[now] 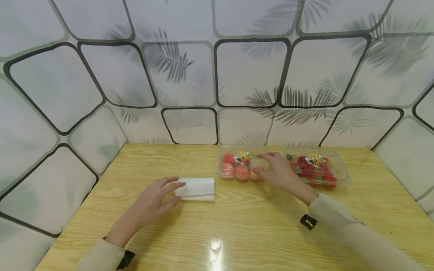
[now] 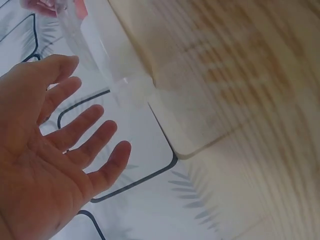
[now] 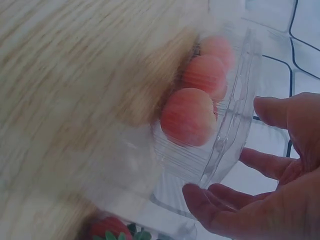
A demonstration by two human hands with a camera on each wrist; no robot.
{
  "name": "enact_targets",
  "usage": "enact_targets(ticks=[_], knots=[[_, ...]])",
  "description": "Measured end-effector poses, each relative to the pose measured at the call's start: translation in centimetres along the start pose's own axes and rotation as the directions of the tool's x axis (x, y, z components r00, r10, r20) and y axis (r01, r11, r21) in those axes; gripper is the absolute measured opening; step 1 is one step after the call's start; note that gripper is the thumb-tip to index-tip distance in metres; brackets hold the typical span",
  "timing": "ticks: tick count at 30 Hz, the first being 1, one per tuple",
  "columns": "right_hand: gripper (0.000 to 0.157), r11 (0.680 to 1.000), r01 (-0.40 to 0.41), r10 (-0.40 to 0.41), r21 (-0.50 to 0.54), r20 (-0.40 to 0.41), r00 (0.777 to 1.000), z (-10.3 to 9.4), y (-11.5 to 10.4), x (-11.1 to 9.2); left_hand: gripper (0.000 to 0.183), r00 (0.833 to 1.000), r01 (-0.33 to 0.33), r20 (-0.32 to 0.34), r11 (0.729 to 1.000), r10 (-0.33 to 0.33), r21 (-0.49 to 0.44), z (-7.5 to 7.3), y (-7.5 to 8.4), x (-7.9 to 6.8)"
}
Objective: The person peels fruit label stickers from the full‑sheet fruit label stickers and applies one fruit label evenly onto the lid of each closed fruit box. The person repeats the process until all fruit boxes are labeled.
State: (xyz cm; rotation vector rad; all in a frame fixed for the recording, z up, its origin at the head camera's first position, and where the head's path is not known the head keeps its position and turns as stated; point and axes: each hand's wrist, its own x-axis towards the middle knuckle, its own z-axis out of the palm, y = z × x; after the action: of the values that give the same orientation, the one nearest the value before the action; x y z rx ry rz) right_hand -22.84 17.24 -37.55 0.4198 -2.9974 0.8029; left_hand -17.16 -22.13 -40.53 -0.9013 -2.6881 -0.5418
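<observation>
A clear plastic box of peaches (image 1: 228, 170) with a round fruit label stands at the back of the table. My right hand (image 1: 278, 171) is at its right end, thumb and fingers spread; in the right wrist view the fingertips (image 3: 197, 197) come close to the box wall, and I cannot tell whether they touch. Peaches (image 3: 189, 117) show through the plastic in that view. Farther left, a white folded, flat packet (image 1: 196, 187) lies on the table. My left hand (image 1: 154, 201) hovers at its left edge, fingers spread and holding nothing. The left wrist view shows this packet (image 2: 110, 45) beyond the fingers.
A second clear box of strawberries (image 1: 333, 165) stands to the right, behind my right forearm. The wooden table (image 1: 190, 233) ends at a patterned wall (image 1: 190, 75) at the back and sides.
</observation>
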Motion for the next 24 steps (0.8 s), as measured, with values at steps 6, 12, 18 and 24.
enact_targets(ticks=[6, 12, 18, 24], knots=[[0.051, 0.999, 0.033, -0.035, -0.041, -0.039, 0.999, -0.1, 0.1, -0.8, 0.038, 0.997, 0.048, 0.063, 0.999, -0.049, 0.02, 0.5, 0.5, 0.3], [0.051, 0.997, 0.027, -0.031, -0.072, -0.053, 0.998, -0.3, 0.2, -1.3, 0.038, 0.989, 0.107, 0.091, 0.992, -0.113, 0.07, 0.8, 1.2, 0.5], [0.053, 0.996, 0.01, -0.015, -0.089, -0.058, 0.998, -0.3, 0.2, -1.6, 0.039, 0.983, 0.154, 0.083, 0.979, -0.166, 0.135, 1.2, 1.3, 1.0], [0.056, 0.997, -0.009, 0.004, -0.077, -0.064, 0.998, -0.1, 0.4, -1.7, 0.04, 0.982, 0.166, 0.058, 0.971, -0.179, 0.174, 1.6, 1.0, 1.6]])
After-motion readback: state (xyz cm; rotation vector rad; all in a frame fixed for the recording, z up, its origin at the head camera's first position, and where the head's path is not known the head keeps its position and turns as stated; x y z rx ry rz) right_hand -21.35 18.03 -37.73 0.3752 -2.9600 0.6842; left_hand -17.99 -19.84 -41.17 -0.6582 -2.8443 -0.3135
